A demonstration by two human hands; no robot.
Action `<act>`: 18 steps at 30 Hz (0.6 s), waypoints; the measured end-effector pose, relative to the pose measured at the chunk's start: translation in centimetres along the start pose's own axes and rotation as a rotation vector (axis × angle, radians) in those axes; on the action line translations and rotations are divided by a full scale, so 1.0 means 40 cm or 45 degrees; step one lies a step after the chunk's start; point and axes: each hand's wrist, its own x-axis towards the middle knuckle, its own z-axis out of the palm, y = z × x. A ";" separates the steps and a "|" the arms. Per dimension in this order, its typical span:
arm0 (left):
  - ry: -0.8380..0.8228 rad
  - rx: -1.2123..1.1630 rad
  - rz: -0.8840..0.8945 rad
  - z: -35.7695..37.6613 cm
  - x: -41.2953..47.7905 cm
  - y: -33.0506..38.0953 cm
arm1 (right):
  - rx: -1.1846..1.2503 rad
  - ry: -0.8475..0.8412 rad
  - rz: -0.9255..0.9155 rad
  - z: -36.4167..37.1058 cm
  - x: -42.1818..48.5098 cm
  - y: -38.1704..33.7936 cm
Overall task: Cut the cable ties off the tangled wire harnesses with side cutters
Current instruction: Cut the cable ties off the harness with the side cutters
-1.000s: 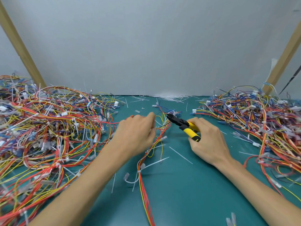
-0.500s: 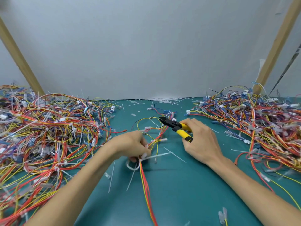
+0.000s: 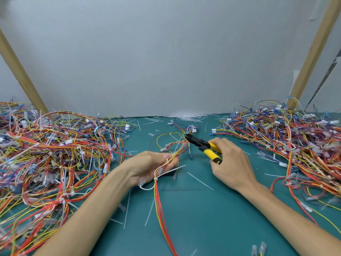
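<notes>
A harness of red, orange and yellow wires [image 3: 162,204] runs up the middle of the teal mat. My left hand [image 3: 147,167] lies palm up under it, the wires resting across its fingers, which curl loosely round the bundle. A white cable tie [image 3: 168,172] with a long tail wraps the bundle at my palm's near edge. My right hand [image 3: 230,163] grips yellow-handled side cutters [image 3: 203,145]. Their black jaws point left at the harness's far end, beside white connectors [image 3: 193,130].
A big tangled pile of harnesses [image 3: 51,154] fills the left of the mat, another pile [image 3: 295,141] the right. Cut white tie pieces [image 3: 200,181] are strewn over the mat between them. Slanted wooden posts [image 3: 311,52] stand at both back corners before a grey wall.
My left hand drew back toward me along the harness and turned palm up under the wires. My right hand with the cutters stayed about where it was.
</notes>
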 end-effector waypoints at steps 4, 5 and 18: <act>0.027 0.215 0.030 -0.015 0.007 -0.006 | 0.013 -0.011 0.002 0.001 0.002 0.000; 0.018 0.246 0.040 -0.014 0.007 -0.007 | 0.012 -0.015 -0.001 0.001 0.002 0.000; 0.040 0.120 0.097 -0.014 0.004 -0.006 | 0.016 -0.022 -0.020 0.004 0.000 -0.001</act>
